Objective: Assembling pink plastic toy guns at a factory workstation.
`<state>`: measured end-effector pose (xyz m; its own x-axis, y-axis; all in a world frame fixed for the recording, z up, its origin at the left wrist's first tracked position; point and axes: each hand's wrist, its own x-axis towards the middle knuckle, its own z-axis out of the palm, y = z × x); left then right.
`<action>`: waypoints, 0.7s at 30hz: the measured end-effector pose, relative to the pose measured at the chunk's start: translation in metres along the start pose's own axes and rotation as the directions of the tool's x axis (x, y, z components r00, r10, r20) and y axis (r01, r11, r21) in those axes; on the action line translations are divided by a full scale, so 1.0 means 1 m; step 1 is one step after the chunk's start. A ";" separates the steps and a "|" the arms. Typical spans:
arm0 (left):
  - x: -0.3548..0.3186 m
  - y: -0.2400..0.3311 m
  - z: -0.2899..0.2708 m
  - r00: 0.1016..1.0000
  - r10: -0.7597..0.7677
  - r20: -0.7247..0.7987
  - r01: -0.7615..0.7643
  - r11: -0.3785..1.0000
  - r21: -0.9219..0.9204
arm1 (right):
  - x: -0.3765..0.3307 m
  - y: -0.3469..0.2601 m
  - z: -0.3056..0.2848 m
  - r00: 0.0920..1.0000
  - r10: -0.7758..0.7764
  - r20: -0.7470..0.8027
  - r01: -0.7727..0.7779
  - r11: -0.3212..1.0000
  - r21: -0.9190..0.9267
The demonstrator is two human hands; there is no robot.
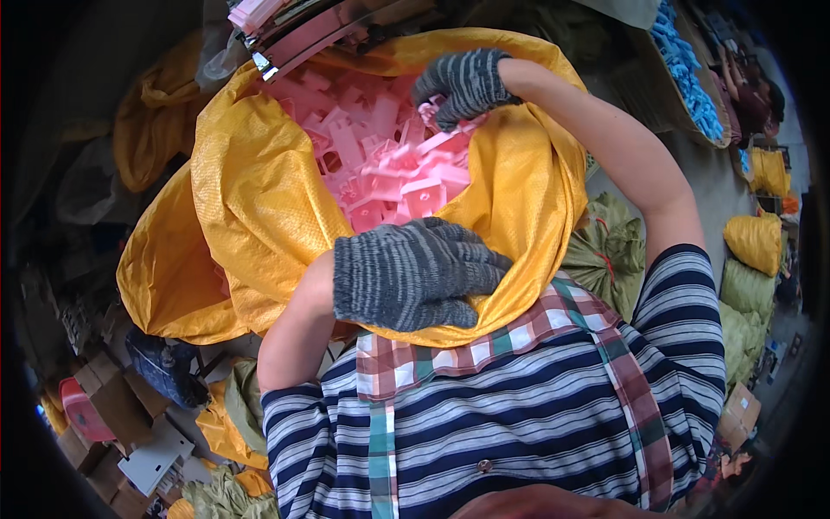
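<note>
A large yellow woven sack (259, 173) stands open in front of me, filled with pink plastic parts (380, 130). On its near rim lies my left hand (415, 272), in a grey striped knit glove, its fingers stretched flat across the sack's fabric. My right hand (465, 85), gloved the same way, is at the far right of the sack's mouth. Its fingers curl around some pink parts, with bits showing at the fingertips; how many it holds is hidden. Other pink parts below that hand look blurred.
Above the sack is a machine edge (294, 52) with pink pieces on it. A box of blue parts (687, 78) stands at the upper right, near another person (761, 99). Green sacks (609, 251) lie to the right. Cardboard boxes (112, 402) and a red-pink container (82, 411) are at lower left.
</note>
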<state>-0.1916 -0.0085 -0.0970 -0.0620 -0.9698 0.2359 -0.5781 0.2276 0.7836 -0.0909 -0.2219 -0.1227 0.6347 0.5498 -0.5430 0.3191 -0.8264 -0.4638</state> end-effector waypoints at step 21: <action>-0.032 -0.001 -0.103 0.465 -0.325 -0.823 0.616 0.787 0.038 | -0.081 -0.059 -0.063 0.444 -0.345 -0.827 0.752 0.646 0.134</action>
<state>-0.1055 0.0314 -0.0461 0.8289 -0.4531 0.3281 -0.5236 -0.4218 0.7403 -0.1172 -0.2253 -0.0070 0.7536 0.4295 0.4976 0.5887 -0.1042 -0.8016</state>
